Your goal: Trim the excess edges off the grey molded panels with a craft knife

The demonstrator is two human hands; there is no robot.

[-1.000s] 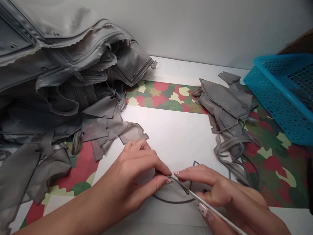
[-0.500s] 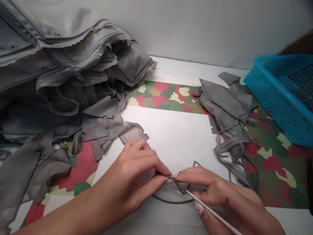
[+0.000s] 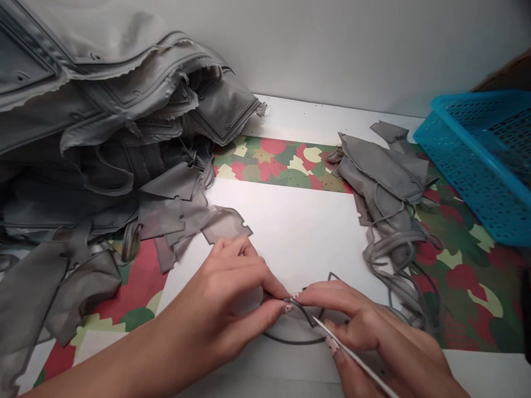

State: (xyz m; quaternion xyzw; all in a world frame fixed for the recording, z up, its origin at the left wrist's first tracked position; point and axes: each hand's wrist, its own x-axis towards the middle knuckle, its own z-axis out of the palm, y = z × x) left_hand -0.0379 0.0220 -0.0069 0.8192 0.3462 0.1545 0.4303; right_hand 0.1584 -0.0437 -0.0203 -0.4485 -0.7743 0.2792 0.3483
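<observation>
Item: grey dark-edged sheet (image 3: 286, 327), on the white paper (image 3: 282, 226) toward the near edge of the counter (image 3: 282, 160). Left hand (image 3: 232, 293): I see thumb and forefinger closed on its dark rim. Right hand (image 3: 369, 326): fingers closed around a thin white tool (image 3: 360, 362), forefinger extended beside the left fingertips.

Change: in half a second the right hand has edged left, and the tool's tip sits just beside the rim's bent end. I judge work on that end unfinished.

Adjacent: grey heap (image 3: 103, 110), far-left corner; blue basket (image 3: 468, 166), right edge.
</observation>
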